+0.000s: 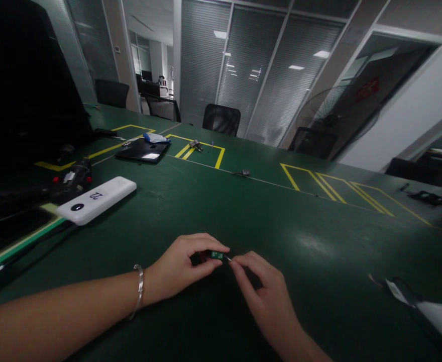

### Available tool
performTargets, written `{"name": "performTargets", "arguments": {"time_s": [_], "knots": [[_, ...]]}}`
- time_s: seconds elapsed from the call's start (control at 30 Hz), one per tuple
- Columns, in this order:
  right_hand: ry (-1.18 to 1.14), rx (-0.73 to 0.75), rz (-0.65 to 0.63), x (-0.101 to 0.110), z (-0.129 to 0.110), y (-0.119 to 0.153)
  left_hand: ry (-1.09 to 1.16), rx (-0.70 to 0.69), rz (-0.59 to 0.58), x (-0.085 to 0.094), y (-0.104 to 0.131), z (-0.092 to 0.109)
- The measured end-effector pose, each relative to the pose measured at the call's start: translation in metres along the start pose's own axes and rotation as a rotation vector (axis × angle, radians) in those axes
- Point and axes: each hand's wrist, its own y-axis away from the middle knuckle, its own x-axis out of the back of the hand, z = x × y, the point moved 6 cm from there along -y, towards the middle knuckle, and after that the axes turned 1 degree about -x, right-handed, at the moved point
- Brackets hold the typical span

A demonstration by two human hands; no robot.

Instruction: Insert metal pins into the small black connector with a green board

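Note:
Between the thumb and fingers of my left hand (183, 264) is a small green circuit board (217, 255), held just above the green table (266, 226). My right hand (264, 286) pinches a thin, light-coloured piece (227, 258) at the board's right end. This piece is too small to name, and I cannot tell whether it is joined to the board. Both hands are close together near the front middle of the table. Part of the board is covered by my left fingers.
A white power bank marked 22 (98, 200) lies to the left, by a dark device with red knobs (72, 176). Further back are a black flat slab (142, 150), small metal parts (196, 146) and a dark cylinder (245, 173). A white device with a cable (437, 317) lies at right.

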Motion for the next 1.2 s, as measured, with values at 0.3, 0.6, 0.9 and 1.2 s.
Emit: {"name": "performTargets", "arguments": {"time_s": [0.3,0.6,0.9,1.2], "knots": [[0.008,0.017,-0.012,-0.0011,-0.0038,-0.001,0.024,-0.034,0.006,0.0009,-0.0005,0.0005],[-0.028,0.005,-0.014,-0.001,-0.0034,-0.0012,0.103,0.015,0.013,0.0005,-0.0005,0.0026],[-0.058,0.014,-0.023,-0.0008,-0.0042,-0.0009,0.167,0.032,-0.003,-0.0003,-0.0018,0.0003],[-0.055,0.018,-0.022,-0.0012,-0.0096,-0.0009,0.147,0.007,-0.047,-0.0045,-0.0005,0.0023]]}}
